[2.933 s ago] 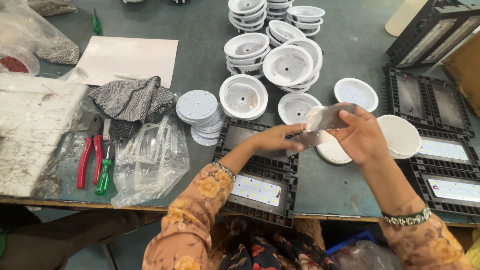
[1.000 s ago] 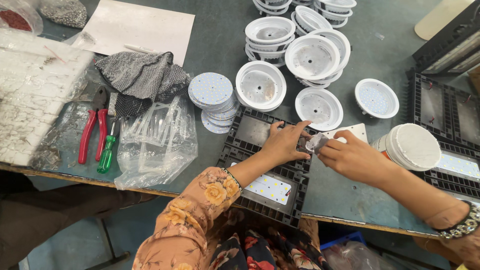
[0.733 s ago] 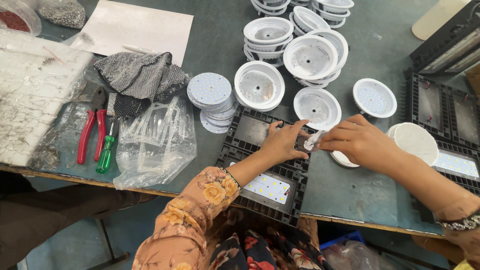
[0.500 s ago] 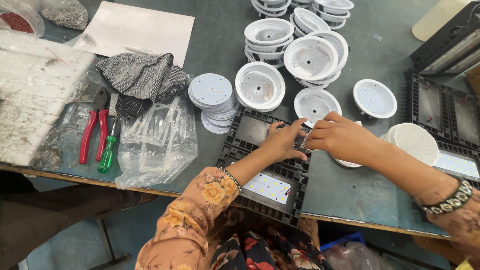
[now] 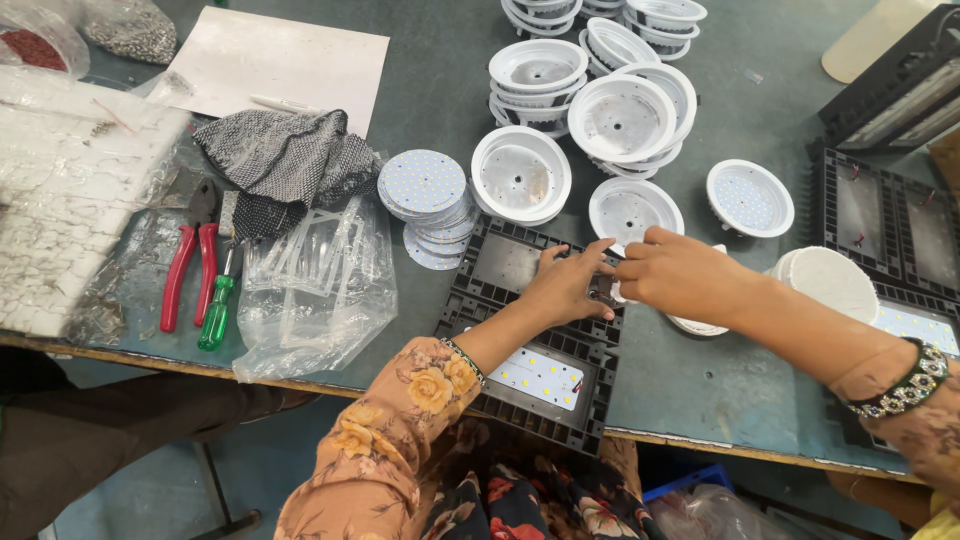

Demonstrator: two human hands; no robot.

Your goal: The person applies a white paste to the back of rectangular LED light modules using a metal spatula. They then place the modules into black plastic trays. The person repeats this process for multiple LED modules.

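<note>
A black ribbed rectangular lamp housing (image 5: 500, 268) lies at the table's near edge, and a second one with a white LED board (image 5: 541, 375) lies just below it. My left hand (image 5: 566, 287) rests on the upper housing's right end. My right hand (image 5: 676, 275) meets it from the right. Between their fingertips both hands pinch a small clear rectangular piece (image 5: 603, 289), mostly hidden by the fingers, right at the housing's right edge.
White round lamp bowls (image 5: 521, 176) and a stack of LED discs (image 5: 424, 187) stand behind the housing. White covers (image 5: 828, 282) and more black housings (image 5: 882, 215) lie right. Red pliers (image 5: 186, 272), a green screwdriver (image 5: 216, 312), a clear bag (image 5: 318, 300) and grey cloth (image 5: 285, 152) lie left.
Both hands have come down from above the table with the clear piece onto the housing. My right hand has moved left to meet the left hand.
</note>
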